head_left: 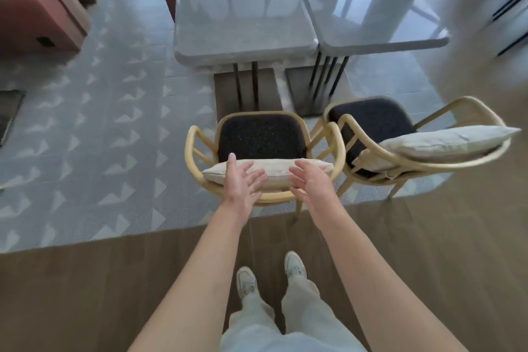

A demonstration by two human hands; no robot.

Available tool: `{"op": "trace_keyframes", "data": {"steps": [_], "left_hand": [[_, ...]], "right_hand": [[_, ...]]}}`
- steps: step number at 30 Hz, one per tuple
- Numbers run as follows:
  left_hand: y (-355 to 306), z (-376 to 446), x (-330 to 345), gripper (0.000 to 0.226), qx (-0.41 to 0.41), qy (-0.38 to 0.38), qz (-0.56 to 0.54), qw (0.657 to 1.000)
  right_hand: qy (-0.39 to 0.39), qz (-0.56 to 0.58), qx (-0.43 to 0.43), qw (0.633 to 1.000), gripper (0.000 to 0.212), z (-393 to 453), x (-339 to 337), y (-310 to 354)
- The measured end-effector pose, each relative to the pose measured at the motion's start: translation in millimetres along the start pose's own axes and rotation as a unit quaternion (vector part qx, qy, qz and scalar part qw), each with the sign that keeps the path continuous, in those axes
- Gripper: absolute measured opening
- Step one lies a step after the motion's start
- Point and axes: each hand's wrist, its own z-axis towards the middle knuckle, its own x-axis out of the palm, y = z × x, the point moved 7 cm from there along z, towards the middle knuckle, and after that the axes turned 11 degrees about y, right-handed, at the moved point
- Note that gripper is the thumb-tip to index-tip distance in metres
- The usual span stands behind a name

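A rattan armchair (194, 148) with a dark seat stands straight ahead of me, its back towards me. A beige cushion (278, 170) leans upright against the inside of its backrest. My left hand (238, 180) and my right hand (310, 180) are both stretched out over the backrest, fingers spread, palms facing each other just in front of the cushion. Neither hand holds anything. Whether the fingertips touch the cushion I cannot tell.
A second rattan chair (371, 120) with its own pale cushion (445, 141) stands to the right. Two grey glossy tables (245, 48) are beyond the chairs. A patterned rug (85, 137) covers the floor; a pink sofa (31, 14) sits far left.
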Motion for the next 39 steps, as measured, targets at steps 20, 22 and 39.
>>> {"op": "trace_keyframes", "data": {"steps": [20,22,39], "left_hand": [[74.4,73.4,-117.1,0.038,-0.090,-0.160,-0.028,0.983],[77.6,80.4,-113.1,0.038,-0.090,-0.165,-0.061,0.980],[70.7,109.2,-90.7,0.046,-0.086,-0.152,-0.085,0.981]], "right_hand": [[-0.131,0.146,0.105,0.975,0.045,94.9,-24.9,-114.8],[-0.139,0.154,0.097,0.973,0.035,96.8,-23.3,-118.1],[-0.082,0.109,0.089,0.987,0.047,143.3,-49.7,-81.3]]}}
